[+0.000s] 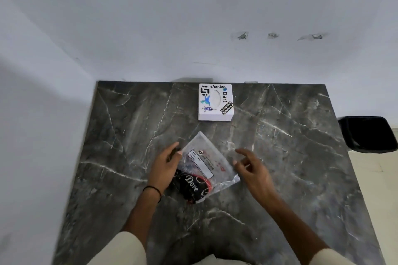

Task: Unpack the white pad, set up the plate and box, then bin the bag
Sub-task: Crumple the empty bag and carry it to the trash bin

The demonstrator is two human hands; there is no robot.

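A clear plastic bag (206, 161) with a white label lies tilted in the middle of the dark marble table (290, 157). It looks whitish inside; I cannot make out the pad itself. Under the bag's near end lies a black plate (191, 185) with red trim and white "Dove" lettering. My left hand (165, 165) pinches the bag's left edge between thumb and fingers. Fingers apart, my right hand (249, 168) holds nothing, with its fingertips at the bag's right edge. A white box (215, 102) covered in stickers stands at the table's far edge.
A black bin (368, 134) stands on the floor beyond the table's right edge. A white wall (150, 28) runs along the back of the table and down its left side.
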